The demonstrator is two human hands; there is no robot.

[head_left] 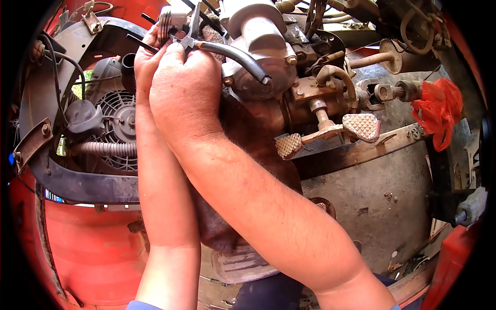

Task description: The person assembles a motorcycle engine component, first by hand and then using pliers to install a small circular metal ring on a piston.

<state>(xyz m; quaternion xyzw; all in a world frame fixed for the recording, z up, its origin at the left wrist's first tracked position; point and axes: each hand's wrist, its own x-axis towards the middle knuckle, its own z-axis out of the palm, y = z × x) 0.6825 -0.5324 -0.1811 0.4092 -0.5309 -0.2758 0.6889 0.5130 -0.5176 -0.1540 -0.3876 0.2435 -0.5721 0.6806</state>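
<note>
Nearby, metal housing (261, 39) crowds right hand (188, 77); fan (124, 120) left, pedals (361, 127) right

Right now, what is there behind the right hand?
Part of the left hand shows past the right hand, beside the grooved metal piece. The rest of it, and whatever the right palm encloses, is covered.

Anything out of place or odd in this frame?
Yes: a red plastic bag is bunched against the jointed metal shaft at right. Soft packaging looks odd among machinery, though it may be a deliberate cover. Small debris also lies on the grey floor.
</note>
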